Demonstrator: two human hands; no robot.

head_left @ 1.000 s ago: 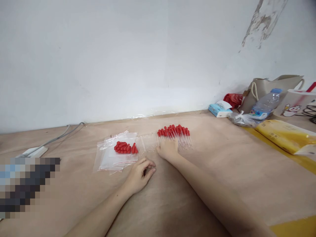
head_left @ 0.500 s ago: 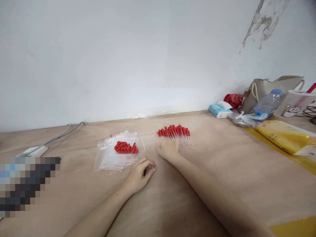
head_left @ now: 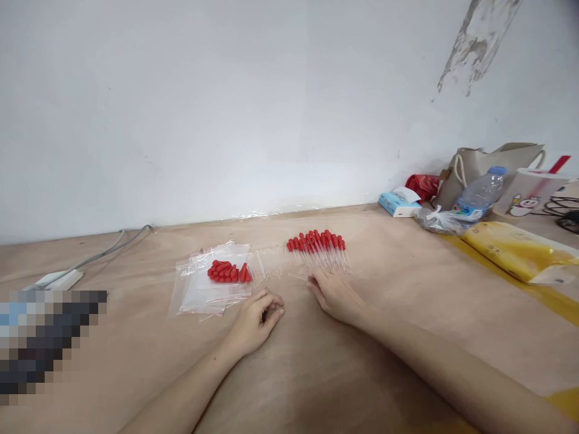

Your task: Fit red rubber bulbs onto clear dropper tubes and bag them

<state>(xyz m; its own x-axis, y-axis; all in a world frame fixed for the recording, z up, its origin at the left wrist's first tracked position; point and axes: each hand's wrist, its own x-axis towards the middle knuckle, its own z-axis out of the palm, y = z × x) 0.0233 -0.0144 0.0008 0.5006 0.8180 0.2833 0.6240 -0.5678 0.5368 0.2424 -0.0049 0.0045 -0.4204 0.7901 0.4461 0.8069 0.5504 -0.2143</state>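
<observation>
My right hand [head_left: 335, 294] is closed, with a thin clear dropper tube [head_left: 297, 276] sticking out leftward from its fingertips. Beyond it lies a row of droppers with red bulbs [head_left: 316, 241], their clear stems towards me. More bare clear tubes [head_left: 268, 263] are lined up to the left of that row. My left hand [head_left: 259, 319] rests on the table with its fingers curled towards the thumb; whatever they may hold is hidden. Loose red rubber bulbs [head_left: 224, 271] sit in a cluster on clear zip bags [head_left: 212, 298], ahead and left of that hand.
A tissue pack [head_left: 398, 204], a plastic bottle [head_left: 482, 191], a tote bag [head_left: 491, 160], a cup [head_left: 527, 191] and a yellow packet [head_left: 509, 250] stand or lie at right. A grey cable [head_left: 102, 256] runs to a white block at left. A wall [head_left: 203, 120] closes off the back.
My right hand has drawn back right and towards me from the tubes, and a clear tube now shows at its fingertips. My left hand stays put. The view has shifted slightly.
</observation>
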